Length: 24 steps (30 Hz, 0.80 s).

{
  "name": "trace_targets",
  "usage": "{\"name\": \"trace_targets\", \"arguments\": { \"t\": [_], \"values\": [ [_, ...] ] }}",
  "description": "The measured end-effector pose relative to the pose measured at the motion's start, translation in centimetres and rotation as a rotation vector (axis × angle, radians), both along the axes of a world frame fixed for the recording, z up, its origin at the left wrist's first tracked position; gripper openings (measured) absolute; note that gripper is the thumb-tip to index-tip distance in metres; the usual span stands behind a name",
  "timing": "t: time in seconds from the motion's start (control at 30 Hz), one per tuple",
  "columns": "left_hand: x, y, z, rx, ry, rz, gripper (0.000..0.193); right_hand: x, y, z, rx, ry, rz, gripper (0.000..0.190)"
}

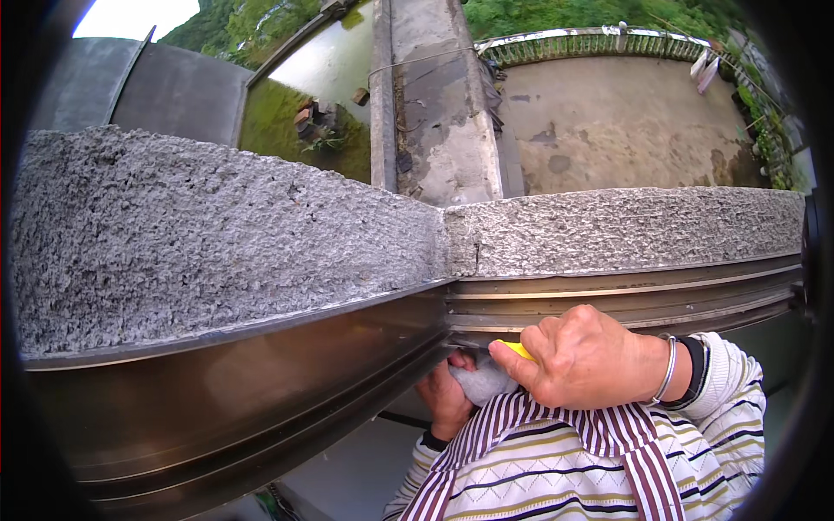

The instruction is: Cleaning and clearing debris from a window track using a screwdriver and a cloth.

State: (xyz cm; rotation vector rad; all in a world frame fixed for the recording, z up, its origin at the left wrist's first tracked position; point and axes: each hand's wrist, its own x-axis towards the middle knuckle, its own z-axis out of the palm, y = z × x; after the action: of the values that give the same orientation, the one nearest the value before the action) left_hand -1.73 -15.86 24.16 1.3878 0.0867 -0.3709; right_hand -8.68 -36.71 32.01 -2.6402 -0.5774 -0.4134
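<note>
My right hand (580, 358) is closed around a tool with a yellow handle (519, 349), its index finger laid along it towards the left. A dark flat piece lies beyond the handle, by the inner corner of the metal window frame (554, 290); I cannot tell whether it is the tool's blade. Just below that corner, my left hand (446, 398) grips a greyish-white wad of cloth or similar soft material (483, 381). The wad sits partly behind my right hand, and some left fingers are hidden. Both hands are close together in front of my chest.
Upright brown frame metal (247, 384) bounds the left side. Rough grey wall (228, 241) and a rough sill (625, 231) lie outside it. Far below are a concrete walkway (443, 130), a greenish pool (352, 71) and a paved yard (599, 124) with a balustrade (586, 42).
</note>
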Motion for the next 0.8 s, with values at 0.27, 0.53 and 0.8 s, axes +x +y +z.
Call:
{"name": "trace_targets", "arguments": {
  "t": [0.27, 0.53, 0.8],
  "values": [
    [0.0, 0.4, -0.2, -0.093, 0.008, 0.005, 0.011, -0.9, -2.7, 2.2, 0.028, 0.202, 0.011, 0.034],
    [0.1, 0.1, -0.3, 0.018, -0.033, 0.012, 0.026, -2.0, 0.1, -0.1, 0.056, -0.014, -0.127, 0.036],
    [0.1, 0.2, -0.2, 0.009, -0.063, -0.015, 0.026, -1.8, 3.1, -0.7, 0.043, -0.08, -0.234, 0.036]
  ]
}}
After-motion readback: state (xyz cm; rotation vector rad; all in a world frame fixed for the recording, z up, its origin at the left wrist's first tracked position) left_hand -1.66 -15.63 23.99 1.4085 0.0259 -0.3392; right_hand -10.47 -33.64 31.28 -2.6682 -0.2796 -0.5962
